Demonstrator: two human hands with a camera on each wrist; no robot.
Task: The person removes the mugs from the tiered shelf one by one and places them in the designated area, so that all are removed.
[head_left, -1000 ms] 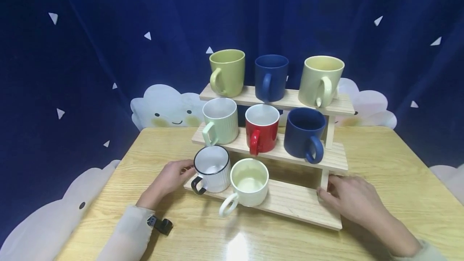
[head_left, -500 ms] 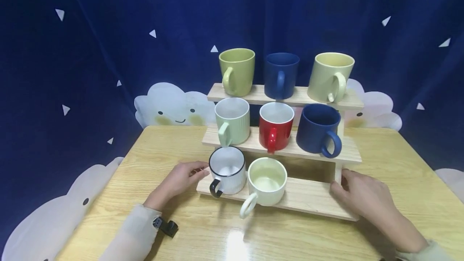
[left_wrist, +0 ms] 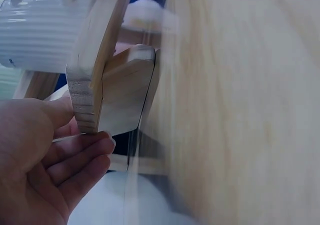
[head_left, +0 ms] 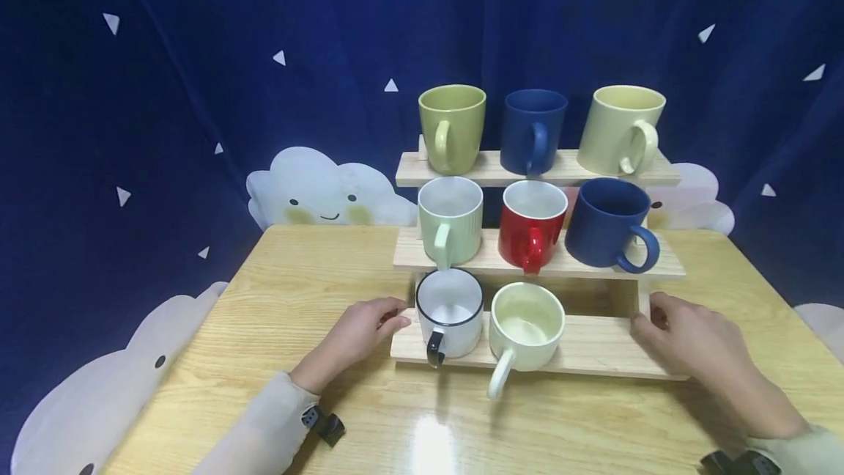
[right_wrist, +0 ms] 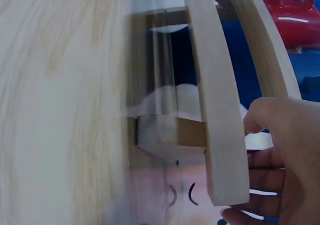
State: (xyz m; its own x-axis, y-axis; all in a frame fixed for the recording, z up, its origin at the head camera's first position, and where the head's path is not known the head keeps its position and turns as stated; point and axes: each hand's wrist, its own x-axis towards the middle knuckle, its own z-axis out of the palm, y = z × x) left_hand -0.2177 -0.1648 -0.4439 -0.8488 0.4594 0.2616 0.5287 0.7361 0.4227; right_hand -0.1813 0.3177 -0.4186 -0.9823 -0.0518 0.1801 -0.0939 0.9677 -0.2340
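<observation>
A three-tier wooden mug rack (head_left: 606, 347) stands on the table between my hands. My left hand (head_left: 359, 328) grips the left end of its bottom shelf, thumb above and fingers curled beneath the shelf end (left_wrist: 82, 100) in the left wrist view. At the opposite end my right hand (head_left: 702, 339) holds the same shelf, its thumb by the upright; the right wrist view has the fingers under the board (right_wrist: 227, 160). That bottom shelf carries a white black-rimmed mug (head_left: 464, 336) and a cream mug (head_left: 527, 358), handles toward me.
The middle tier bears a mint mug (head_left: 461, 233), a red mug (head_left: 511, 237) and a navy mug (head_left: 593, 233). On top are an olive mug (head_left: 464, 130), a blue mug (head_left: 517, 130) and a pale yellow mug (head_left: 603, 138). Behind hangs a dark blue curtain (head_left: 356, 20).
The rack with its mugs has shifted right and turned, so its shelves now run nearly level across the head view. Both hands moved right along with it, still holding its ends.
</observation>
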